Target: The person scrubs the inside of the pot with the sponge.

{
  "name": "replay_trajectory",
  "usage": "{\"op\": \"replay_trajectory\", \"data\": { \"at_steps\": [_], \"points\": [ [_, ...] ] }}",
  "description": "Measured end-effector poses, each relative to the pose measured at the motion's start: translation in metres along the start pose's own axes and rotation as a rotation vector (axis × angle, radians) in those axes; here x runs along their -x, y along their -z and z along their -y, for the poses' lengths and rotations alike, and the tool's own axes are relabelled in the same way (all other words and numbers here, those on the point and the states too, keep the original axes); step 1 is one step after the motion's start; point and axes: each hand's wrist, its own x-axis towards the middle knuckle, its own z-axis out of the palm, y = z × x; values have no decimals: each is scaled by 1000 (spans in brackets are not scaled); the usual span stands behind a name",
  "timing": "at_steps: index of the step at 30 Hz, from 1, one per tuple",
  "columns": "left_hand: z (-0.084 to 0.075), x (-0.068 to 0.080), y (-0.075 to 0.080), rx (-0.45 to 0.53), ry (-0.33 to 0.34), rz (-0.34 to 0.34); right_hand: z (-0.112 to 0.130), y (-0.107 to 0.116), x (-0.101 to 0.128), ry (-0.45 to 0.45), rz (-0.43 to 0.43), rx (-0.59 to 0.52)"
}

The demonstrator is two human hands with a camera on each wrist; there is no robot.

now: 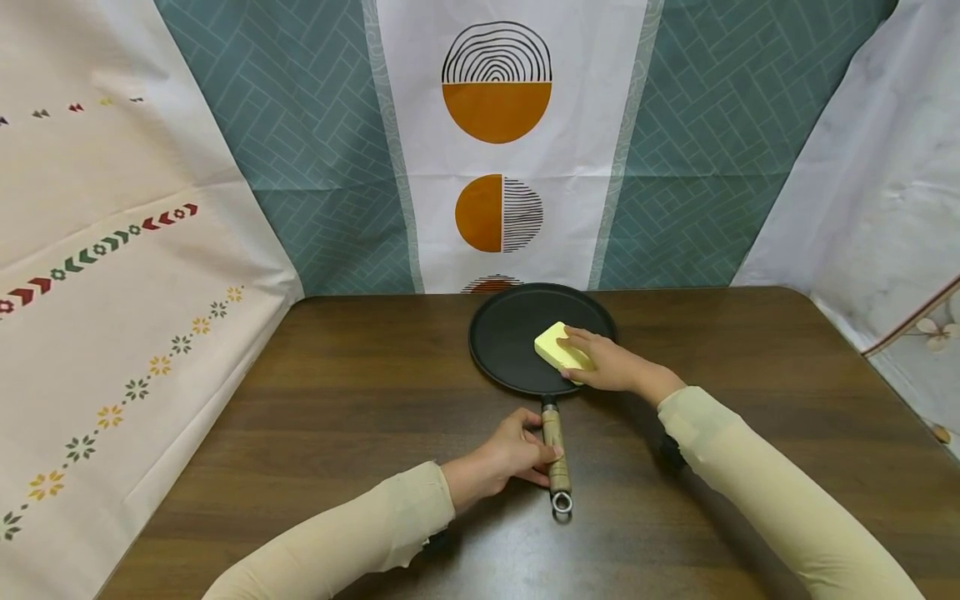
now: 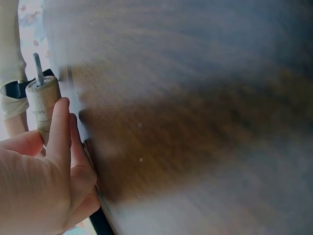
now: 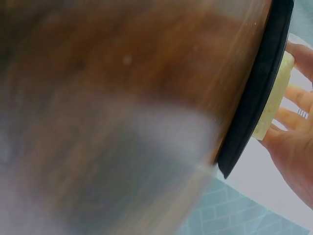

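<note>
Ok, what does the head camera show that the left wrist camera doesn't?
Only the head view shows the round black pan, the yellow sponge under the right hand, and the patterned cloths behind. Only the left wrist view shows the metal loop end-on, close up. Both show the left hand holding the wooden handle on the brown table.

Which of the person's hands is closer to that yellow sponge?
Right. The right hand lies on the yellow sponge in the black pan; the left hand grips the wooden handle, nearer the person.

L hand (image 1: 510, 454) fingers curled in grip, R hand (image 1: 607, 362) fingers pinching, both forearms extended
</note>
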Motion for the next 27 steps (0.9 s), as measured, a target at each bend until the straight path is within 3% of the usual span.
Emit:
{"op": "replay_trajectory", "data": {
  "at_steps": [14, 27],
  "points": [
    [1, -2, 1, 4, -10, 16, 4, -5, -9, 161, -6, -52],
    [0, -4, 1, -6, 4, 17, 19, -9, -19, 230, 43, -114]
  ]
}}
